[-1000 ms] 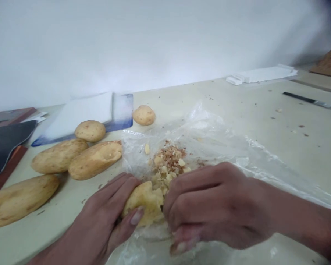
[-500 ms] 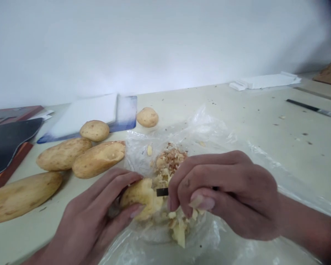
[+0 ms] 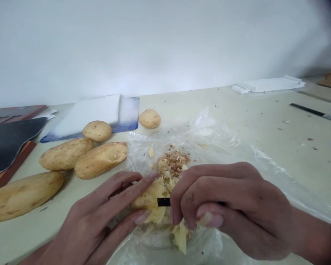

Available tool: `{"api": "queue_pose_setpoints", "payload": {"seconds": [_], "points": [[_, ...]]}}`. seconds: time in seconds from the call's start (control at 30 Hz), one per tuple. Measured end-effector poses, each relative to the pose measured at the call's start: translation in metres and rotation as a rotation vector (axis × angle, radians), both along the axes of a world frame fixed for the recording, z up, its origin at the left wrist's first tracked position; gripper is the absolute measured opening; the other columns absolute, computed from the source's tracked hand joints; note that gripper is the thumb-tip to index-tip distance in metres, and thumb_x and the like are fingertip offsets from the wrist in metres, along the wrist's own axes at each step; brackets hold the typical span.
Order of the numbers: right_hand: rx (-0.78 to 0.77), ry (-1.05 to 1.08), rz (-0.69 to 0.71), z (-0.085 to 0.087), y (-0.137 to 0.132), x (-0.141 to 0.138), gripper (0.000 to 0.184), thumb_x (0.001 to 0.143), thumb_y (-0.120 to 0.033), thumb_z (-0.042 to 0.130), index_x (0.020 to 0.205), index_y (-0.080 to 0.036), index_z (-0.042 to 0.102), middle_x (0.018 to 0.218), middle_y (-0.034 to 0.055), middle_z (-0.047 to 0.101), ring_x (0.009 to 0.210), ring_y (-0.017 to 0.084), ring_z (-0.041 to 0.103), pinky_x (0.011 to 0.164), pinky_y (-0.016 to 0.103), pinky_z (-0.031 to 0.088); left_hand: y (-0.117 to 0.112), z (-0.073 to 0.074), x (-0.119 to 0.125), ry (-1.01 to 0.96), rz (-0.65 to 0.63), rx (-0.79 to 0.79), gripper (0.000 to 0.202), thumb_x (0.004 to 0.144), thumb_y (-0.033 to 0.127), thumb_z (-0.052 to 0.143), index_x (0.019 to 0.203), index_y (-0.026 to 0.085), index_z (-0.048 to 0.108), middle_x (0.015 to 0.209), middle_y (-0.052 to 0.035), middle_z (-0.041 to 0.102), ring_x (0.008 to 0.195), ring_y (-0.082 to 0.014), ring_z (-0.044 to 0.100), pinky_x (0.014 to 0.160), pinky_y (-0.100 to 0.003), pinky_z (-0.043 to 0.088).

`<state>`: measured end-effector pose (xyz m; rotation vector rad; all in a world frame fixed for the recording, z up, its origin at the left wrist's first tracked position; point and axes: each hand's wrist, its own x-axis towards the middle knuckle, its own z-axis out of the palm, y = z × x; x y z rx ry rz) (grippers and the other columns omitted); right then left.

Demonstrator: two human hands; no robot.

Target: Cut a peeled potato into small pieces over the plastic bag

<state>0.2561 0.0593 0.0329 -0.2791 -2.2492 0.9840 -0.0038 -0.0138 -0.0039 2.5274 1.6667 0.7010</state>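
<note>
A plastic bag (image 3: 217, 136) lies on the table (image 3: 278, 125), with mashed potato (image 3: 172, 165) in it. Potatoes (image 3: 66, 154) sit to the left of the bag, and a knife (image 3: 317, 115) lies at the upper right.

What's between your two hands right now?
Between the left hand and right hand, the head view shows a peeled potato and a black strip, maybe a knife.

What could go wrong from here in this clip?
The black tool gripped in the right hand sits against the crumbling potato held by the left hand, so it could nick those fingers. It might also tear the thin plastic sheet beneath. Crumbs could spill onto the counter, already speckled with bits.
</note>
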Motion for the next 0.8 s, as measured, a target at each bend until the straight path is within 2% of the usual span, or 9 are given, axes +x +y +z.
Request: {"api": "queue_pose_setpoints", "payload": {"seconds": [0.1,0.27,0.37,0.47,0.57,0.63,0.7,0.8], "points": [[0.003,-0.035,-0.006,-0.001,0.0,0.001,0.015,0.105,-0.019,0.051,0.093,-0.015,0.06,0.094,0.0015,0.069,0.083,0.008,0.064,0.079,0.015,0.053,0.004,0.003,0.0,0.002,-0.022,-0.047,0.041,0.102,0.052,0.044,0.143,0.049,0.045,0.13,0.0073,0.061,0.117,-0.0118,0.062,0.1,-0.017,0.051],[0.04,-0.041,-0.042,-0.002,0.0,0.0,0.018,0.106,-0.021,0.051,0.09,-0.015,0.059,0.089,0.0001,0.067,0.08,0.007,0.063,0.077,0.014,0.052,0.004,0.0,-0.002,0.013,-0.041,-0.045,0.042,0.101,0.053,0.046,0.142,0.044,0.044,0.134,0.0071,0.06,0.12,-0.0124,0.063,0.102,-0.019,0.051],[0.06,-0.01,-0.044,-0.001,0.001,-0.001,0.026,0.107,-0.028,0.049,0.088,-0.015,0.06,0.085,-0.0003,0.067,0.078,0.007,0.063,0.073,0.013,0.051,0.003,-0.001,-0.001,0.019,-0.042,-0.113,0.045,0.099,0.052,0.051,0.142,0.041,0.044,0.137,0.0058,0.061,0.12,-0.0139,0.064,0.101,-0.021,0.053],[0.055,0.004,-0.053,0.0,0.002,-0.004,0.034,0.108,-0.033,0.047,0.086,-0.013,0.062,0.083,0.0001,0.067,0.077,0.007,0.063,0.07,0.013,0.05,0.004,-0.001,0.001,-0.025,-0.039,-0.16,0.042,0.102,0.05,0.047,0.143,0.042,0.042,0.136,0.0066,0.062,0.119,-0.0122,0.065,0.098,-0.02,0.056],[0.041,-0.007,-0.094,-0.001,0.002,-0.007,0.037,0.109,-0.032,0.044,0.084,-0.013,0.062,0.081,0.0001,0.067,0.078,0.006,0.064,0.072,0.013,0.05,0.005,-0.001,0.004,-0.038,-0.058,-0.119,0.042,0.103,0.052,0.043,0.144,0.043,0.041,0.134,0.0068,0.063,0.118,-0.011,0.066,0.096,-0.02,0.057],[0.051,0.007,-0.112,-0.002,0.001,-0.01,0.04,0.11,-0.033,0.043,0.082,-0.012,0.062,0.079,0.0006,0.067,0.076,0.006,0.064,0.071,0.012,0.05,0.005,-0.001,0.005,-0.022,-0.045,-0.083,0.04,0.103,0.052,0.042,0.142,0.042,0.045,0.132,0.0047,0.064,0.117,-0.013,0.067,0.096,-0.023,0.058],[0.081,0.003,-0.136,-0.003,-0.001,-0.012,0.045,0.11,-0.035,0.041,0.077,-0.012,0.061,0.075,0.0012,0.066,0.07,0.006,0.063,0.065,0.012,0.049,0.004,-0.001,0.005,-0.013,-0.027,-0.056,0.04,0.103,0.053,0.041,0.142,0.043,0.046,0.131,0.0045,0.065,0.116,-0.0139,0.067,0.094,-0.024,0.059],[0.131,-0.031,-0.204,-0.002,-0.007,-0.013,0.047,0.11,-0.034,0.04,0.072,-0.015,0.058,0.069,0.001,0.065,0.061,0.006,0.06,0.055,0.014,0.048,0.0,-0.005,0.005,-0.041,-0.005,-0.052,0.043,0.101,0.057,0.044,0.142,0.048,0.045,0.131,0.0068,0.065,0.114,-0.0123,0.068,0.091,-0.019,0.059]]}}
